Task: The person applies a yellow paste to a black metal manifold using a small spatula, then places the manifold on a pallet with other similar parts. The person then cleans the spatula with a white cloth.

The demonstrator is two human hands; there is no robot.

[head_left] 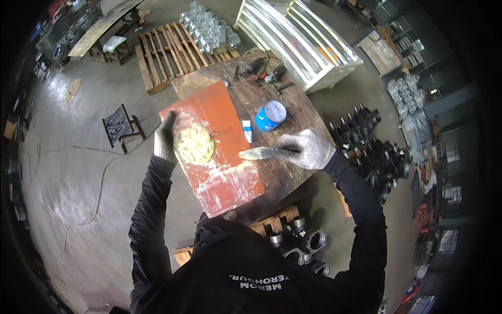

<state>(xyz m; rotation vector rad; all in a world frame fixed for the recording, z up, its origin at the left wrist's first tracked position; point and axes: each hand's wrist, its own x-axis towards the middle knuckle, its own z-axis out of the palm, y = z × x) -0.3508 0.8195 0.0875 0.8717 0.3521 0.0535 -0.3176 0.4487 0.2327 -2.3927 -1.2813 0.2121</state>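
My left hand (166, 137), in a grey-white glove with dark fingers, grips the left edge of an orange-red board (213, 107). Pale yellow putty (196, 145) sits in a thick, swirled heap on the board, near that hand. Whitish smears cover the board's near end. In my gloved right hand (308, 148) is a putty knife (257, 153), its putty-coated blade over the board's right edge. Just beyond the blade lies a small white and blue tube (247, 131). A blue can (270, 115) with a pale top stands farther right on the wooden table.
Power tools (264, 72) lie at the far end of the worn wooden table (293, 99). Behind it are a slatted pallet (170, 52), stacked metal castings (206, 29) and a white wrapped rack (298, 39). Dark crankshafts (366, 146) stand on the right; a cable (99, 191) crosses the left floor.
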